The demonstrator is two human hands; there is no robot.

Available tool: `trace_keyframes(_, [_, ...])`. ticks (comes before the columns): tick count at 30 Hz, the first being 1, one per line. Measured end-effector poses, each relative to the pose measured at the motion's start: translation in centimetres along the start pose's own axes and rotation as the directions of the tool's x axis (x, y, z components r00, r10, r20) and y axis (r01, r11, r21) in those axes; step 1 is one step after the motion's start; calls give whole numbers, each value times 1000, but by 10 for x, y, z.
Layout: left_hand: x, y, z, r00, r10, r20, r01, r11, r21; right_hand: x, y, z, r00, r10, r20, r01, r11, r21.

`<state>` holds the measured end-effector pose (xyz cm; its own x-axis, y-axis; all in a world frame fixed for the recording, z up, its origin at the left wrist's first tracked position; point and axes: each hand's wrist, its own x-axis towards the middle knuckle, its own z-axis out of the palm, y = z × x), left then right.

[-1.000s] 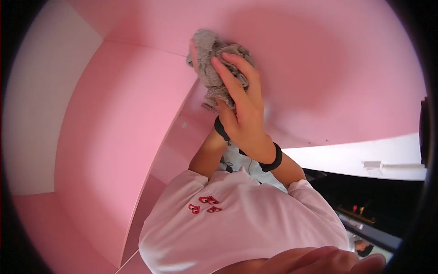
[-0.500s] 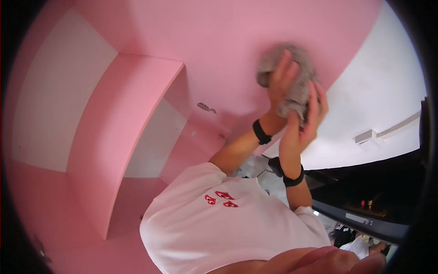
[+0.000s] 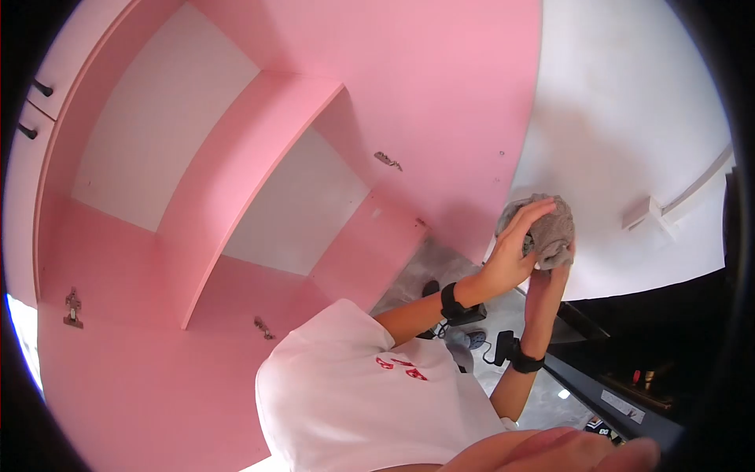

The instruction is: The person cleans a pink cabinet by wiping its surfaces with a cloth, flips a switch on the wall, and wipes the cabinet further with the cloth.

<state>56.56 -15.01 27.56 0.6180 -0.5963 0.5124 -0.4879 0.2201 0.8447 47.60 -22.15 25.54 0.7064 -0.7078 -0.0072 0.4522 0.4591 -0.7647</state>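
Note:
A crumpled grey-brown cloth [image 3: 554,230] is bunched between my two hands, in front of the white wall just right of the pink cabinet panel. My left hand [image 3: 511,250] grips it from the left, its fingers stretched over the top. Under the cloth's lower right side, my right hand [image 3: 553,277] holds it too, with most of its fingers hidden. Each wrist wears a black band.
A pink cabinet with a shelf board [image 3: 252,157] fills the left and middle. Metal hinges [image 3: 72,308] sit on its panels. A white box [image 3: 643,213] is on the wall at right, above a dark appliance [image 3: 637,346]. Grey floor [image 3: 425,271] shows below.
Both hands have moved right and down with the cloth, from the pink panel to the white wall. The view has shifted, showing more of the cabinet's inside, its hinges and the floor.

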Motion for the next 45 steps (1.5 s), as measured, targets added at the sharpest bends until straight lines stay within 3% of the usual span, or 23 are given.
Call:
trace_keyframes(1, [-6,-3,-2,998,-36,45,38,999,-27,2,15,-24,977,209,34,-212,968,132])
trace_keyframes(10, [-59,-24,-98,938,-231,260,228,973,42,-5,88,7,908,419,23,-416,892,180])
trace_keyframes(11, [-64,-19,-111,932,-311,185,332,938,-96,-3,94,19,898,439,35,-439,889,131])
trace_keyframes(12, [-67,-15,-127,936,-305,176,327,938,-113,0,100,27,888,458,42,-460,884,80])
trace_keyframes(14, [-72,-13,-163,861,-502,84,507,831,-228,12,112,45,904,423,59,-426,903,47])
trace_keyframes(15, [-69,-13,-180,865,-495,86,500,832,-241,18,115,60,895,428,122,-436,899,46])
trace_keyframes(17, [-63,-8,-213,953,-302,41,296,949,106,18,119,88,886,434,165,-445,895,39])
trace_keyframes(19, [-48,-7,-234,963,-269,29,258,946,195,33,127,133,800,499,334,-560,821,115])
trace_keyframes(21, [-52,-12,-247,956,-292,12,280,926,251,31,139,173,774,514,369,-579,811,84])
trace_keyframes(23, [-34,-31,-271,988,13,-156,57,898,436,45,161,211,752,519,406,-587,808,54])
trace_keyframes(25, [-19,-39,-292,976,4,-218,81,921,380,64,177,240,745,494,449,-485,863,-143])
trace_keyframes(28, [11,-44,-316,953,57,-296,61,925,376,91,179,281,714,511,478,-420,859,-292])
trace_keyframes(30, [34,-51,-332,937,201,-285,-52,889,456,103,175,304,738,483,472,-399,876,-272])
trace_keyframes(33, [64,-54,-345,913,281,-297,-120,879,461,118,172,324,743,449,497,-372,894,-250])
trace_keyframes(37, [70,-64,-341,912,224,-343,-101,935,341,121,165,336,758,467,455,-358,882,-307])
trace_keyframes(40, [72,-66,-333,883,292,-366,-156,921,358,120,167,335,785,459,416,-351,883,-312])
trace_keyframes(45, [87,-50,-334,898,292,-329,-197,936,292,100,152,341,853,373,366,-332,928,-172])
